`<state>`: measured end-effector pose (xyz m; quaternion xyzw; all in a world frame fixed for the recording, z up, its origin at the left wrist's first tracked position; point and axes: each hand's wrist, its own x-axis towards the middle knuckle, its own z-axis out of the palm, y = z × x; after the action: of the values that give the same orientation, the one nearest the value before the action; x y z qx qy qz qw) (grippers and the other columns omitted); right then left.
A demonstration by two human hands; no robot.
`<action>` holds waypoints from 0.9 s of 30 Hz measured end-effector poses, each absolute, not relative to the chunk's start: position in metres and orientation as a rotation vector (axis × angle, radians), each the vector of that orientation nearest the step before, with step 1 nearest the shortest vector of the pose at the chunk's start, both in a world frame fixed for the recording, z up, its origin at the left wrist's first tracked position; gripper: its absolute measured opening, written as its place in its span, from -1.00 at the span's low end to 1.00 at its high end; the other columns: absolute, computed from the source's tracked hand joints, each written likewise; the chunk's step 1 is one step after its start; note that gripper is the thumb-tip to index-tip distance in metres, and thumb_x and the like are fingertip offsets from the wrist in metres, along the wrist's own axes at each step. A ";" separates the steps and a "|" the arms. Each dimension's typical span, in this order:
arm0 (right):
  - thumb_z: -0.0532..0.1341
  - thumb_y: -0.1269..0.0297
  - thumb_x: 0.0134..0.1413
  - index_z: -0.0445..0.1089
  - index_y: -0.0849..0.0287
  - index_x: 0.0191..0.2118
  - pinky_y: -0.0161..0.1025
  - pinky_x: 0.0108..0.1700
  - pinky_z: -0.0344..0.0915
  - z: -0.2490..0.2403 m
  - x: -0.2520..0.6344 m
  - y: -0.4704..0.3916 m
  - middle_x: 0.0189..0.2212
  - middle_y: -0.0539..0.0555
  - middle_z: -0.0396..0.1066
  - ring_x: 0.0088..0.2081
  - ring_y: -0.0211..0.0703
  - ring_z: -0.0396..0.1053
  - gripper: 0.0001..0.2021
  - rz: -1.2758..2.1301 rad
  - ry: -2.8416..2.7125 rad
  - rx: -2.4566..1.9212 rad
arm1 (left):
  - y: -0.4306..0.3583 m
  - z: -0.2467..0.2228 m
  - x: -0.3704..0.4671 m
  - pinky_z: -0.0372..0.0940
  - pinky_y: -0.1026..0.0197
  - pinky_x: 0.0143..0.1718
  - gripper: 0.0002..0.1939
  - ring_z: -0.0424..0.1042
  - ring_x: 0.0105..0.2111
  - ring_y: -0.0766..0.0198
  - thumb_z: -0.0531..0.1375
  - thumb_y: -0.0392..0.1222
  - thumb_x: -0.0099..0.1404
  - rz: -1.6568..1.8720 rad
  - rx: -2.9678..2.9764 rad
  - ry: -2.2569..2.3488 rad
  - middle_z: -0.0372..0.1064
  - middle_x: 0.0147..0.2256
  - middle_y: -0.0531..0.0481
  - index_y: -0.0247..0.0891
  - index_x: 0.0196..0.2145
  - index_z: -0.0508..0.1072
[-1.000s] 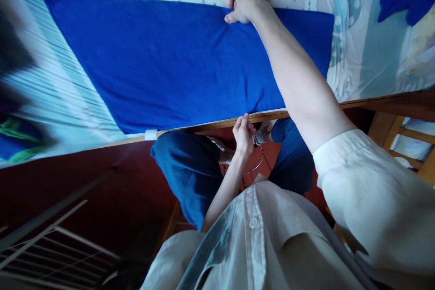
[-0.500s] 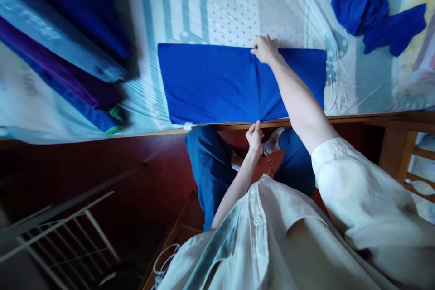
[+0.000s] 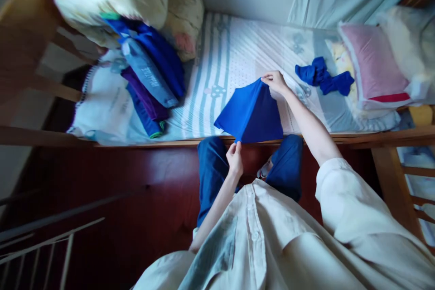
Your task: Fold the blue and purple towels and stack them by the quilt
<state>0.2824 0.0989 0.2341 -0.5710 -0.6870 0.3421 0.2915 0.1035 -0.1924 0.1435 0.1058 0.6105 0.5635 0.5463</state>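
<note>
A blue cloth point(image 3: 253, 111) is lifted into a ridge at the bed's front edge, its two sides sloping down. My left hand point(image 3: 234, 158) pinches the near end of that ridge, just in front of the wooden rail. Farther back, my right hand point(image 3: 274, 81) grips the far end between thumb and fingers. The cloth is stretched between both hands, and its lower parts hang toward the patterned sheet point(image 3: 217, 72).
Folded blue, light blue and purple clothes point(image 3: 149, 77) lie at the left. Crumpled blue cloth point(image 3: 322, 76) rests at the right, beside a pink pillow point(image 3: 375, 61). A wooden rail point(image 3: 176, 141) edges the bed. A white rack point(image 3: 68, 258) stands lower left.
The blue cloth lay flat and wide; now its middle is raised and its sides are drawn in. Both hands still pinch it. The view has tilted up, showing more of the bed.
</note>
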 end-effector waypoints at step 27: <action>0.56 -0.03 -0.34 0.55 0.07 -0.37 -0.12 -0.13 0.54 0.361 0.345 -0.056 -0.37 0.07 0.63 -0.23 0.01 0.61 -0.60 0.886 -1.257 -1.160 | -0.051 0.350 -0.023 0.35 0.26 -0.32 -0.58 0.43 -0.39 0.25 0.38 0.11 0.03 1.759 1.182 1.530 0.45 -0.44 -0.02 -0.28 -0.33 0.48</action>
<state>0.3446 -0.0558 0.3605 -0.4945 -0.5357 0.3777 0.5708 -0.0234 -0.0514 0.3501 0.4367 0.5649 0.6498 0.2607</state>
